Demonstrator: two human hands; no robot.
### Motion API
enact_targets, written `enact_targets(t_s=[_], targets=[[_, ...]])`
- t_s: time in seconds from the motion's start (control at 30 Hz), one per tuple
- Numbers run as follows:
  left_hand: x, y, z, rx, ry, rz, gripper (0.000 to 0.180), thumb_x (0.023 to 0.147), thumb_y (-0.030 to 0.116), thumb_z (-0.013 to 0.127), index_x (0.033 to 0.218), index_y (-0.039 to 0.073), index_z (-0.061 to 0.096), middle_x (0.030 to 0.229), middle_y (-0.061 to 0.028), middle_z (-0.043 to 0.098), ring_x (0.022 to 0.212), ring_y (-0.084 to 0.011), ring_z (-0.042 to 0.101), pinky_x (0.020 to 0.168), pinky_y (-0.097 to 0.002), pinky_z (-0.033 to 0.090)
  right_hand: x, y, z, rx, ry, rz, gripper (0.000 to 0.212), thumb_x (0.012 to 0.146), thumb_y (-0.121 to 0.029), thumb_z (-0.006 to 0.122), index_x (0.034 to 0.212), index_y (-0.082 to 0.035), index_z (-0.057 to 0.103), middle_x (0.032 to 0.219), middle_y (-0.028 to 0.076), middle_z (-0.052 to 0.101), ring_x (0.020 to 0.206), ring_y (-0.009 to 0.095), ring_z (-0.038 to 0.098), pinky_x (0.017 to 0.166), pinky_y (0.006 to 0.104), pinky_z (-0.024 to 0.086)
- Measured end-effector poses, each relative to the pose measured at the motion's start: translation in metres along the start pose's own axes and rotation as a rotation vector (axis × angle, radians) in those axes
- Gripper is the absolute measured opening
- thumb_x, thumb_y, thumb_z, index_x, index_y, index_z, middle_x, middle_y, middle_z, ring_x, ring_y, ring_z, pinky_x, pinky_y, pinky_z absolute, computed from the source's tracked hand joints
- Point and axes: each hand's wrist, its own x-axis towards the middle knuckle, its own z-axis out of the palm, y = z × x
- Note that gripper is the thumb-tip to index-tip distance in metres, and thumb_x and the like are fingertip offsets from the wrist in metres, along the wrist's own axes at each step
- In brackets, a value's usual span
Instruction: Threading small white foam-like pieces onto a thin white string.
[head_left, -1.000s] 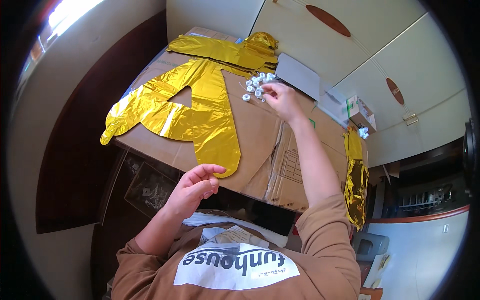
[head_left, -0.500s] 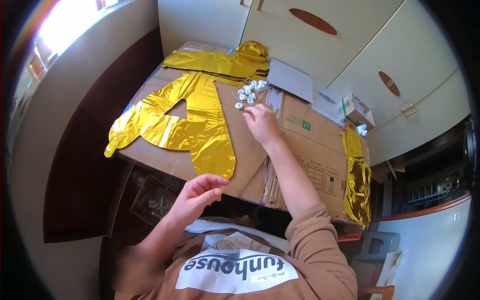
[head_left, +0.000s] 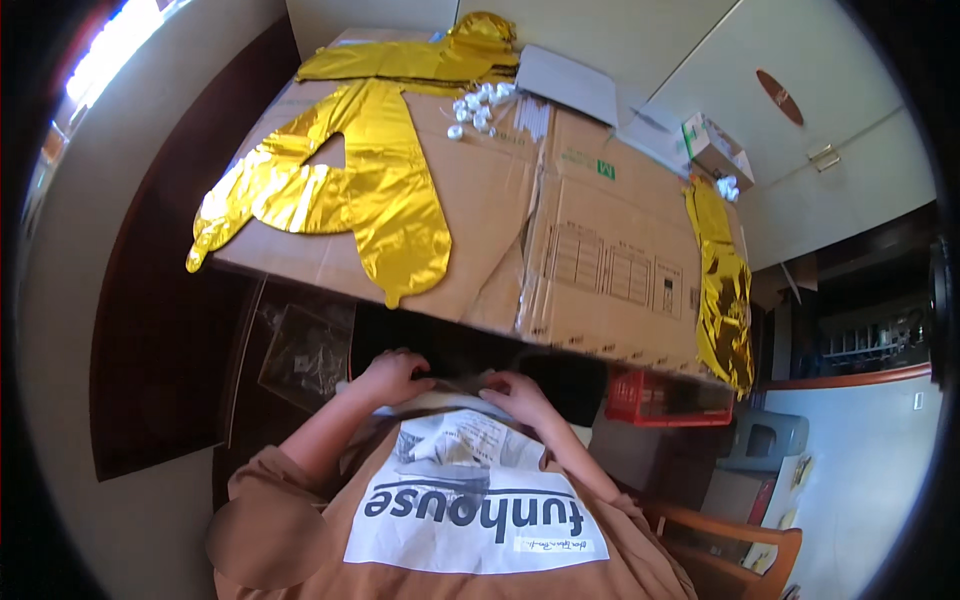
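Observation:
Both my hands are drawn back close to my body, below the near edge of the cardboard. My left hand [head_left: 393, 380] is closed with curled fingers, beside white material [head_left: 440, 402] across my lap. Facing it, my right hand [head_left: 515, 393] is closed too, its fingertips together. What either hand pinches is too small and dark to make out. On the cardboard [head_left: 480, 220] lies a flat gold foil balloon shaped like a letter A [head_left: 390, 200]. Beyond it sits a cluster of small white ribbon rolls [head_left: 482, 108].
More folded gold foil balloons [head_left: 400, 62] lie at the far left, and another gold foil piece [head_left: 722, 290] hangs along the right edge. A grey-white flat panel [head_left: 568, 85] and a small open box [head_left: 718, 148] stand at the back. Under the right side is a red crate [head_left: 665, 402].
My right hand has left the white rolls and come back to my lap. My left hand has lowered beside it. The view has tilted down, and the A-shaped balloon stays on the cardboard.

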Motion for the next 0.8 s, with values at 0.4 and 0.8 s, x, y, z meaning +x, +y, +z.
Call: enact_targets(t_s=[0.4,0.8], targets=[[-0.018,0.001,-0.003,-0.292,-0.067,-0.064,0.019,0.08,0.019,0.066,0.088,0.002,0.071,0.081,-0.0168,0.067,0.078,-0.0263,0.066,0.07,-0.0337,0.051,0.002,0.003,-0.002,0.148,-0.069,0.019,0.022,0.079,-0.02,0.07,0.092,-0.002,0.071,0.08,0.01,0.07,0.07,0.015,0.064,0.067,0.03,0.05],[-0.02,0.036,-0.027,-0.271,0.151,0.045,0.017,0.08,0.013,0.067,0.09,-0.001,0.069,0.08,-0.017,0.065,0.074,-0.0269,0.065,0.066,-0.0338,0.05,0.02,-0.061,0.008,0.188,0.066,-0.276,0.016,0.082,-0.016,0.068,0.086,0.0,0.068,0.076,0.008,0.066,0.068,0.014,0.06,0.063,0.0294,0.048]])
